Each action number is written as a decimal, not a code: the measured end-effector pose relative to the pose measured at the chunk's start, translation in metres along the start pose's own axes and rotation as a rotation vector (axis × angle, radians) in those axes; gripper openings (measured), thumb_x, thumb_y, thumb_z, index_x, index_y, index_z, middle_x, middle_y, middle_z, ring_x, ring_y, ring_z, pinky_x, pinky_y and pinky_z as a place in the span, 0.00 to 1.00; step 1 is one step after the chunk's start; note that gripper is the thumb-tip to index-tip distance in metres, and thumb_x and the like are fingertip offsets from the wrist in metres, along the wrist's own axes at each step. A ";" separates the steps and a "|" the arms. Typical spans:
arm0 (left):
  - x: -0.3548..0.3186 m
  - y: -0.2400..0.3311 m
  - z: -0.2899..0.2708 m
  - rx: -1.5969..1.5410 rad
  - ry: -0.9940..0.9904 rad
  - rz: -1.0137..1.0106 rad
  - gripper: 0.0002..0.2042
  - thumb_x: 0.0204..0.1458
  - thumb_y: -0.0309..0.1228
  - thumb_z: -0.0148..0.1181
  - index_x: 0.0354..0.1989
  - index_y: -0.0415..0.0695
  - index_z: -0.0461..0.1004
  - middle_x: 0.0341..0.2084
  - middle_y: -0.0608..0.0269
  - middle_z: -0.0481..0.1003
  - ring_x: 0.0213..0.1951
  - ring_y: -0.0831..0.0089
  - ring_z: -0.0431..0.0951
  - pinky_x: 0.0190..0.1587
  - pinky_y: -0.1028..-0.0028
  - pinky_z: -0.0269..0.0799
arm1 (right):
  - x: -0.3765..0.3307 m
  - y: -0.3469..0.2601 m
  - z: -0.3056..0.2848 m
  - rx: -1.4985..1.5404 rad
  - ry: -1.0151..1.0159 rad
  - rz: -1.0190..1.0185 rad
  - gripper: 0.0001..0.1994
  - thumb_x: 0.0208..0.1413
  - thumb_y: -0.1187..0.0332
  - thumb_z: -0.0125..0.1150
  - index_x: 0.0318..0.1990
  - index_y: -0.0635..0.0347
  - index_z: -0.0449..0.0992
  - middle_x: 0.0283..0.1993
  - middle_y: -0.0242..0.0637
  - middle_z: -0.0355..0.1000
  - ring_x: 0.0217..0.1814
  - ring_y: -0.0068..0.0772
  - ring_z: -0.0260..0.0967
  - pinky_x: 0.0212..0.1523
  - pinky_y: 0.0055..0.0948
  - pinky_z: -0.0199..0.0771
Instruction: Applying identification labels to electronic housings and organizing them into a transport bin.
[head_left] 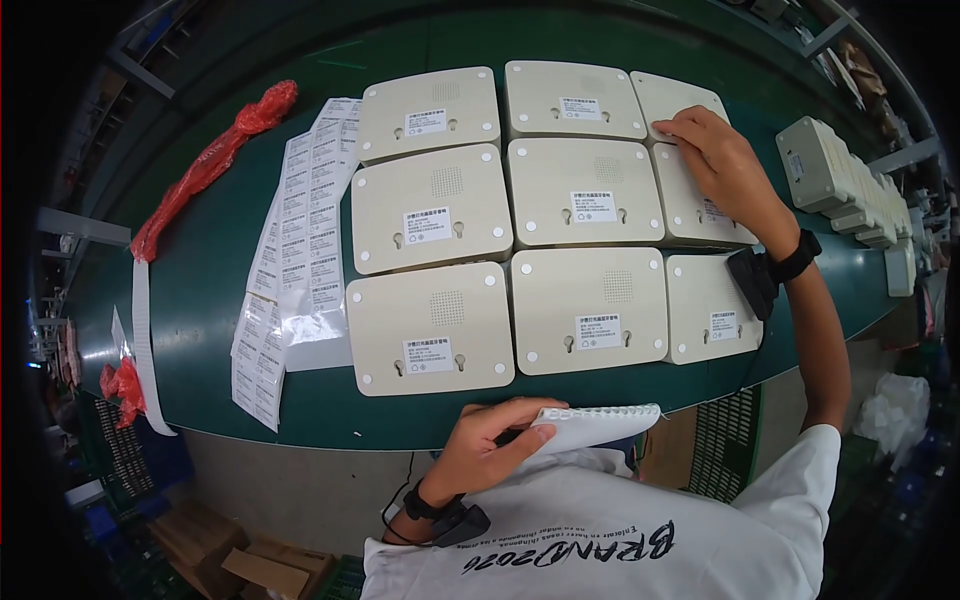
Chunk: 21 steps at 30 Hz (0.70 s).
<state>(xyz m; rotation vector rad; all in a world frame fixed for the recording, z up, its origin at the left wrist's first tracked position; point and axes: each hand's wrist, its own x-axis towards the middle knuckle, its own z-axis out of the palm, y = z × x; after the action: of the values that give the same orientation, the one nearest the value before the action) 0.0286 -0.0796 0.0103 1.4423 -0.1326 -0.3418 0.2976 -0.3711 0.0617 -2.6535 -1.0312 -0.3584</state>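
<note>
Nine cream boxes laid back-up in three-by-three grid on green belt (200, 270).

Right hand (722, 160) flat on middle-right box (700, 200), fingers spread, pressing near its top edge; holds nothing.

Left hand (490, 440) at belt's near edge, fingers pinched on label strip (600, 425).

Seven boxes visibly labelled, e.g. centre box (585, 192). Top-right box (675, 98): no label seen, partly hidden by hand. Likely nearly done.

Spare label sheets (300, 250) lie left of grid. More boxes (840, 180) stacked far right.

Nine beige boxes (585, 205), face-down grid
</note>
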 end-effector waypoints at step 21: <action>-0.004 -0.007 -0.004 0.038 -0.059 0.006 0.14 0.58 0.26 0.60 0.52 0.37 0.76 0.33 0.55 0.81 0.33 0.75 0.80 0.37 0.79 0.72 | 0.077 0.036 0.020 0.141 0.003 0.153 0.08 0.61 0.74 0.57 0.46 0.64 0.75 0.39 0.44 0.77 0.39 0.38 0.75 0.42 0.30 0.75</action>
<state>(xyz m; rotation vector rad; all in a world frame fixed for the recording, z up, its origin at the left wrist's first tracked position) 0.0252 -0.0755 0.0030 1.4696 -0.1918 -0.3787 0.3801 -0.3427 0.0616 -2.5829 -0.8140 -0.2471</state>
